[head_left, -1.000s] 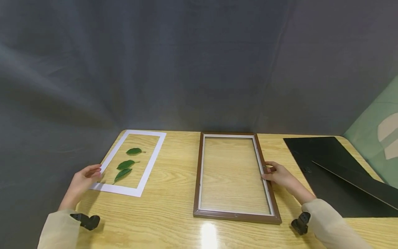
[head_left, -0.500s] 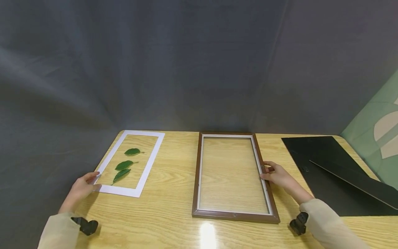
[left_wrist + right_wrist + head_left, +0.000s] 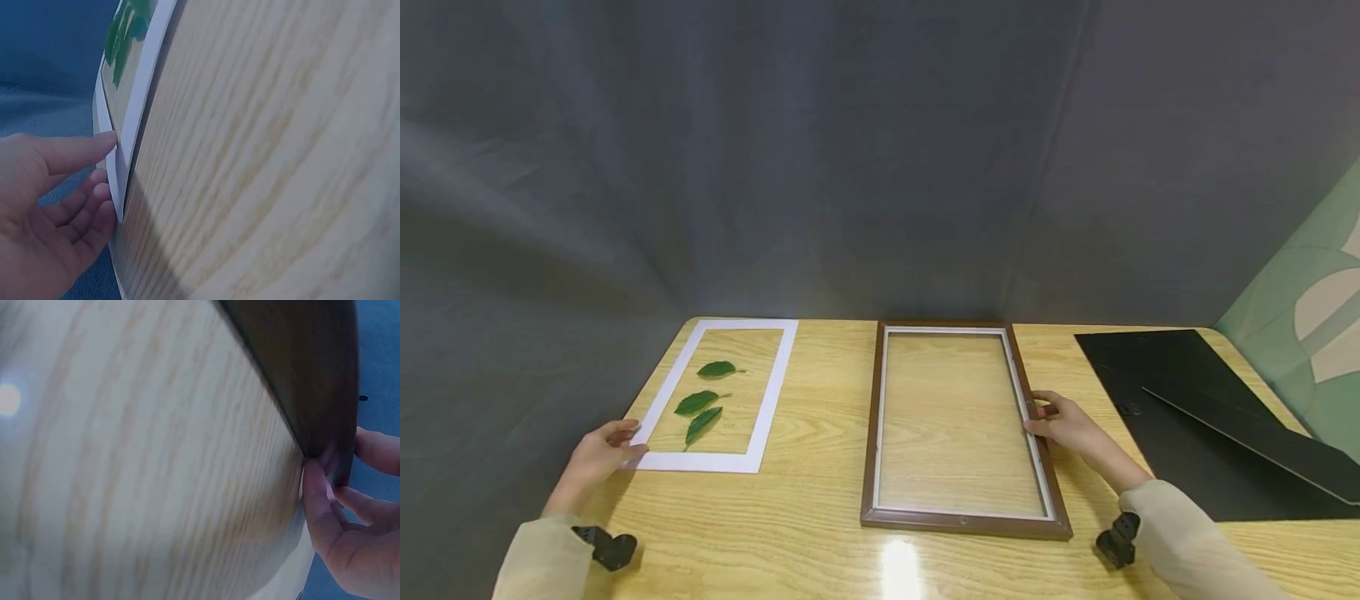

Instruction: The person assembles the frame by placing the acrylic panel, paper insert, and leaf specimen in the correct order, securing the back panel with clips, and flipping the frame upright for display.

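Observation:
A white mat border (image 3: pixel 769 400) lies at the table's left, with three green leaves (image 3: pixel 718 369) showing inside its opening. My left hand (image 3: pixel 597 458) pinches the mat's near-left corner. In the left wrist view my left thumb (image 3: pixel 94 147) is on the mat's upper face, with the other fingers curled at its outer edge. In the middle lies a brown picture frame (image 3: pixel 871 433) with a white inner edge and a see-through centre. My right hand (image 3: pixel 1071 427) grips its right side, thumb toward the inside. In the right wrist view my fingers (image 3: pixel 322 509) close around the brown frame side.
On the right lies a black backing board (image 3: pixel 1138 354) with a stand flap (image 3: pixel 1247 442) raised from it. Dark cloth (image 3: pixel 865 167) hangs behind the wood-grain table (image 3: pixel 820 500). A green patterned surface (image 3: pixel 1277 292) rises beyond the right edge.
My left hand has moved slightly nearer, and the mat has turned a little, its near-right corner shifting right. The nearest leaf now lies at a steeper angle. My right hand keeps its grip.

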Available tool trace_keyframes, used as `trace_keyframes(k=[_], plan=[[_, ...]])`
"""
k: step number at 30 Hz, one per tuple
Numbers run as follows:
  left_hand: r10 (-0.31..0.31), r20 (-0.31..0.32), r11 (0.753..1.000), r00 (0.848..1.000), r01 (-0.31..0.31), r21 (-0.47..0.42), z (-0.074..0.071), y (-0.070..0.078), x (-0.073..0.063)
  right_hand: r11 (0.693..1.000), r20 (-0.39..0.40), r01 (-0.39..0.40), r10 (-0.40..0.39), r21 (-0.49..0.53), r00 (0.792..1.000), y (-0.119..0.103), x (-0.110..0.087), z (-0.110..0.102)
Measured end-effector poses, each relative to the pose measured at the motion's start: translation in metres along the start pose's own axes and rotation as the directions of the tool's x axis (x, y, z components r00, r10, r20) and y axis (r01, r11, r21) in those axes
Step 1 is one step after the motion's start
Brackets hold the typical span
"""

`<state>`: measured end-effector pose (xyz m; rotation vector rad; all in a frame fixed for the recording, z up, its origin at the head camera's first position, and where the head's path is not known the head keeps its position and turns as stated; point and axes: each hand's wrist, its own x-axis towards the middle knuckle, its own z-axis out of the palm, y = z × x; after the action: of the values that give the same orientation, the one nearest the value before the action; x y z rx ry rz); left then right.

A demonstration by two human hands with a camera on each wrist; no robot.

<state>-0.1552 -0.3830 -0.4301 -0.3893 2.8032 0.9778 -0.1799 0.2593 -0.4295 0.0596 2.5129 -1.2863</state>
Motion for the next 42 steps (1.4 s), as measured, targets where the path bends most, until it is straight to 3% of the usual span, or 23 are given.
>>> trace_keyframes(k=[9,20,25,28,32,38,42], plan=[[-0.021,-0.035,0.999,0.999,0.022,0.039,0.004,0.002,0.001,1.000,0.001,0.004,-0.004,-0.003,1.000,-0.006,-0.004,0.002],[-0.058,0.061,0.989,0.996,0.065,-0.131,-0.004,-0.003,0.008,1.000,0.000,-0.019,0.019,0.007,1.000,-0.004,-0.005,0.001],[-0.053,0.157,0.951,0.986,0.098,-0.294,-0.014,-0.001,0.007,1.000,-0.003,-0.027,0.027,0.016,1.000,-0.003,-0.006,-0.001],[-0.070,0.197,0.937,0.978,0.132,-0.324,-0.019,0.002,0.009,0.999,-0.005,-0.030,0.030,0.028,1.000,-0.002,-0.007,-0.002],[-0.066,0.193,0.931,0.979,0.130,-0.342,-0.022,0.002,0.011,0.999,-0.006,-0.035,0.035,0.039,0.999,0.000,-0.007,-0.004],[-0.058,0.186,0.877,0.981,0.140,-0.459,-0.026,-0.001,0.011,0.996,-0.026,-0.023,0.026,0.082,0.999,0.001,-0.010,-0.005],[-0.028,0.186,0.875,0.982,0.114,-0.470,-0.031,0.001,0.008,0.993,-0.043,-0.007,0.012,0.121,0.999,0.001,-0.010,-0.003]])
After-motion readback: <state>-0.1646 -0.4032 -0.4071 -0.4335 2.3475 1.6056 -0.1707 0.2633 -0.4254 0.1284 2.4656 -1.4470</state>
